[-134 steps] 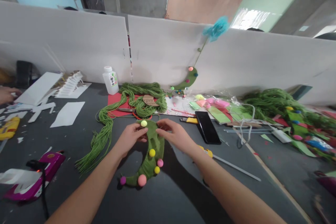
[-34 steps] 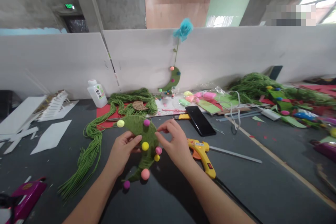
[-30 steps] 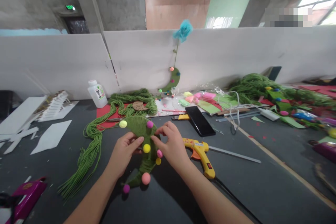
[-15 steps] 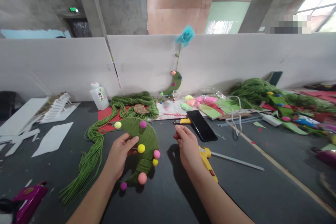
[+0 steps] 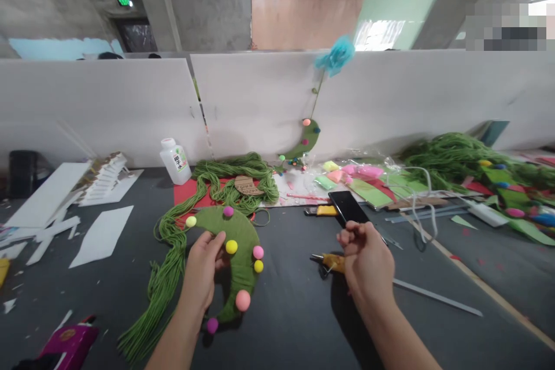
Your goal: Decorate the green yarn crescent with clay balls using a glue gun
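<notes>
My left hand (image 5: 203,269) grips the inner edge of a green yarn-wrapped crescent (image 5: 243,231), thumb on its front face. Coloured pompoms dot the crescent: a yellow pompom (image 5: 231,247) near my thumb, a coral pompom (image 5: 243,300) lower down, a purple pompom (image 5: 212,325) at the bottom tip. To the right, my right hand (image 5: 369,263) is raised with its fingers curled together; whether anything is pinched in them cannot be made out. Behind and below it lies a yellow hot glue gun (image 5: 335,262), partly hidden by the hand, its nozzle pointing left.
Green yarn (image 5: 167,277) trails along the left. Behind are a white bottle (image 5: 176,163), a black phone (image 5: 349,208), a utility knife (image 5: 326,211) and bagged pompoms (image 5: 333,175). A finished-looking crescent (image 5: 310,140) with a blue flower leans by the white partition (image 5: 251,98). A magenta tool (image 5: 71,344) lies front left.
My right hand has moved right, away from the crescent, and its fingers have curled in more. The left hand still holds the crescent, now tilted slightly. The view has shifted left.
</notes>
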`<state>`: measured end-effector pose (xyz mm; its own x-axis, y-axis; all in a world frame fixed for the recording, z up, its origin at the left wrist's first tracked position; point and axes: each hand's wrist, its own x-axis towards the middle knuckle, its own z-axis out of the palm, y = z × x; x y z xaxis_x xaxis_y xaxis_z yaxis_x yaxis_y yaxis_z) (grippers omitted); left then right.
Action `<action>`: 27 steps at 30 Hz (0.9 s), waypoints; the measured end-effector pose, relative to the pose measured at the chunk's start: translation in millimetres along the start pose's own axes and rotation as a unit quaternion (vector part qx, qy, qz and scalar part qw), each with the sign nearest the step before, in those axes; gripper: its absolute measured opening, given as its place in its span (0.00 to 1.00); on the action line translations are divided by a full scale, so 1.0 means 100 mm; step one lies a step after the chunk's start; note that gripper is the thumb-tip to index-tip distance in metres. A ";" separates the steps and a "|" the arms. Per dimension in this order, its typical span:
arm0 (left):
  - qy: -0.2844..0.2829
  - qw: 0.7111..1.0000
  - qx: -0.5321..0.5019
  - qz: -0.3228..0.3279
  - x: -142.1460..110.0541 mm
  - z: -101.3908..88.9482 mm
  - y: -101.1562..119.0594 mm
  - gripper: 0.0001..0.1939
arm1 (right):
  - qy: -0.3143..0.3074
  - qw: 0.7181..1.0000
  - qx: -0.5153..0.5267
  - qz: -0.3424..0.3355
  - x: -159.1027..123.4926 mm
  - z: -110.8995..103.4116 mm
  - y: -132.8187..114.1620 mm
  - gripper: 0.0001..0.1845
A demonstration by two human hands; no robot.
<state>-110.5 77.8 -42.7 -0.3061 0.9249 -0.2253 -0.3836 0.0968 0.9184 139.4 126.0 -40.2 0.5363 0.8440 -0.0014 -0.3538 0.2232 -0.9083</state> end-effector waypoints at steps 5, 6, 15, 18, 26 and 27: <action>0.017 1.000 -0.006 -0.016 0.05 -0.03 0.00 0.16 | -0.172 0.977 -0.089 0.090 -0.27 0.13 0.10 0.17; 0.017 1.000 -0.011 -0.019 0.05 -0.03 0.00 0.16 | -0.227 0.960 -0.107 0.125 -0.37 0.17 0.14 0.22; -0.010 0.999 -0.035 -0.035 0.00 0.03 -0.06 0.13 | -0.437 0.840 -0.128 0.296 -0.88 0.27 0.21 0.16; -0.021 0.999 -0.018 -0.032 -0.02 0.06 -0.09 0.13 | -0.428 0.840 -0.154 0.298 -0.85 0.24 0.24 0.13; -0.006 0.999 -0.001 -0.037 -0.02 0.07 -0.15 0.16 | -0.397 0.863 -0.156 0.271 -0.76 0.19 0.39 0.08; -0.001 0.999 -0.001 -0.040 -0.02 0.07 -0.16 0.15 | -0.390 0.868 -0.146 0.269 -0.75 0.18 0.42 0.08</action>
<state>-97.2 77.0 -54.6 -0.2722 0.9151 -0.2976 -0.4084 0.1702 0.8968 70.5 80.6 -71.1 -0.3701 0.8862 -0.2787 -0.1211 -0.3434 -0.9313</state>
